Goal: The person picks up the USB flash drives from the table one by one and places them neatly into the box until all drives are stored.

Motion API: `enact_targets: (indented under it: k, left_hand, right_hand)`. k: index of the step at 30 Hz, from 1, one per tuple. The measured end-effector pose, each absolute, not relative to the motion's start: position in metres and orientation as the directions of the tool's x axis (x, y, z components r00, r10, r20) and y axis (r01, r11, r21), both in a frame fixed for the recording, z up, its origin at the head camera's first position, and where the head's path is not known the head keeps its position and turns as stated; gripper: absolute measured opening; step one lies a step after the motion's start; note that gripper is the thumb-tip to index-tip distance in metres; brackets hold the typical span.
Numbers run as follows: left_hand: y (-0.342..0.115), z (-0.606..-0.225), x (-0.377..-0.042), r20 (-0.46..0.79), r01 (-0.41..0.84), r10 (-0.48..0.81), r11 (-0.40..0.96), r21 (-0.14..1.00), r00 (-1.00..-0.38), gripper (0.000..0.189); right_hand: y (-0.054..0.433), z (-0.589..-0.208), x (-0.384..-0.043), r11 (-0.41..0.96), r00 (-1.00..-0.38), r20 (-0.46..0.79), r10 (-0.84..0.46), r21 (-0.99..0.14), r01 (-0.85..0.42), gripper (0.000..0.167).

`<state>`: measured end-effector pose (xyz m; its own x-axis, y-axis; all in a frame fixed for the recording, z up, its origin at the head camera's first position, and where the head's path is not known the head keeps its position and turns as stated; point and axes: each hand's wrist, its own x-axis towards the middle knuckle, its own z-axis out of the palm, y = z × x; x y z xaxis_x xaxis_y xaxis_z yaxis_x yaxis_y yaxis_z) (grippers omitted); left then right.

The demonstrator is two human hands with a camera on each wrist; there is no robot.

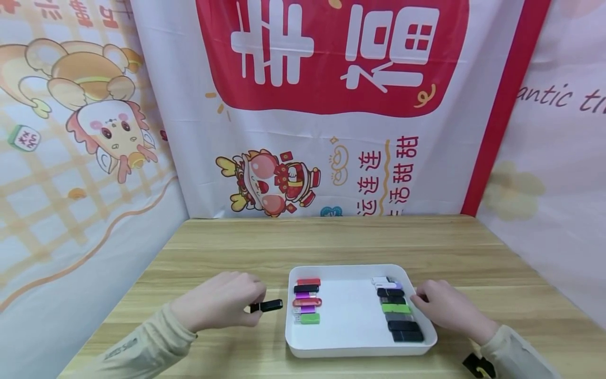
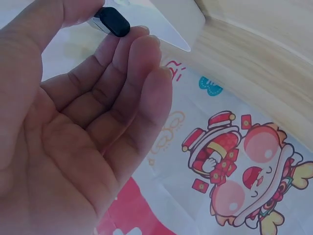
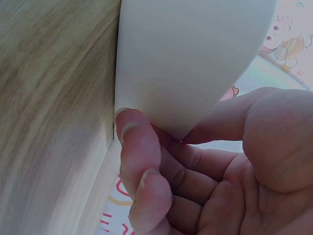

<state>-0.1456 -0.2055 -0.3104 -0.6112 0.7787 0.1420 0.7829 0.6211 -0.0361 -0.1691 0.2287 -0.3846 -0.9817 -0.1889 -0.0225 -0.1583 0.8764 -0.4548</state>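
In the head view, my left hand (image 1: pixel 222 302) pinches a black USB stick (image 1: pixel 272 306) just left of the white tray (image 1: pixel 347 316). Its dark rounded end (image 2: pixel 115 22) shows at the fingertips in the left wrist view. My right hand (image 1: pixel 450 308) grips the tray's right edge, thumb at the rim and fingers against the outer wall (image 3: pixel 181 63). Inside the tray, a left column holds red, black, purple and green sticks, such as a green USB stick (image 1: pixel 310 318). A right column holds white, black, grey and green ones, including a bright green USB stick (image 1: pixel 395 308).
The tray stands on a wood-grain table (image 1: pixel 227 239). A black object with a yellow mark (image 1: pixel 478 365) lies by the right sleeve, partly cut off by the frame. Printed cloths (image 1: pixel 175 131) hang behind and on both sides.
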Motion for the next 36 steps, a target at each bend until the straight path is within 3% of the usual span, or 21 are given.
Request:
enact_targets:
  k: [17, 36]
  left_hand:
    - [-0.16, -0.305, -0.153, 0.099, 0.825, 0.841, 0.542, -0.16, -0.533, 0.023]
    - [-0.131, -0.319, -0.159, 0.006, 0.822, 0.837, 0.538, -0.186, -0.547, 0.019]
  right_hand:
    - [0.23, -0.385, -0.171, 0.878, -0.982, -0.031, -0.186, -0.453, -0.152, 0.017]
    - [0.229, -0.386, -0.169, 0.877, -0.979, -0.003, -0.204, -0.444, -0.182, 0.021]
